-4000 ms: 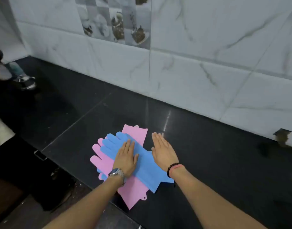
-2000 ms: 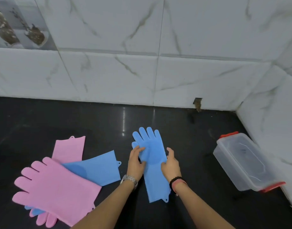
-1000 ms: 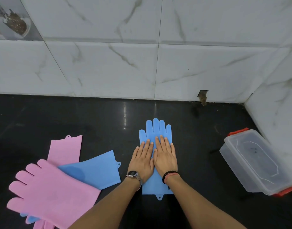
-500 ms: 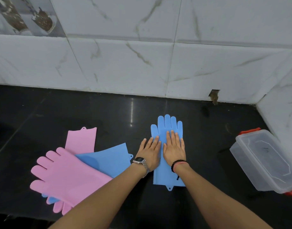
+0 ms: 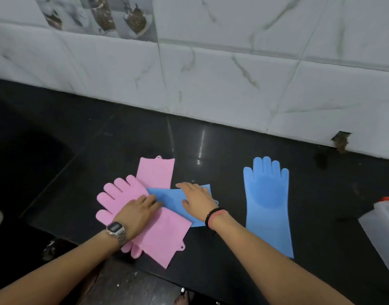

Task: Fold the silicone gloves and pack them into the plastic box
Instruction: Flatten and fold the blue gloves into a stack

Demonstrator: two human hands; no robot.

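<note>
One blue silicone glove [image 5: 267, 203] lies flat and alone on the black counter, fingers toward the wall. To its left is a pile: a pink glove [image 5: 160, 234] on top, a second blue glove [image 5: 173, 199] under it, and another pink glove [image 5: 156, 172] at the bottom. My left hand [image 5: 137, 213] rests on the top pink glove, fingertips at the blue glove's edge. My right hand [image 5: 196, 200] lies flat on the second blue glove's cuff. The clear plastic box [image 5: 382, 230] with a red clip shows at the right edge.
The black counter [image 5: 123, 139] runs back to a white marble-tiled wall [image 5: 211, 84]. The counter's front edge is near my forearms, with the floor below. A small hole in the wall [image 5: 341, 142] sits at the right rear.
Both hands have left the lone blue glove and moved left onto the pile. The view has swung left, so the box is now mostly out of frame.
</note>
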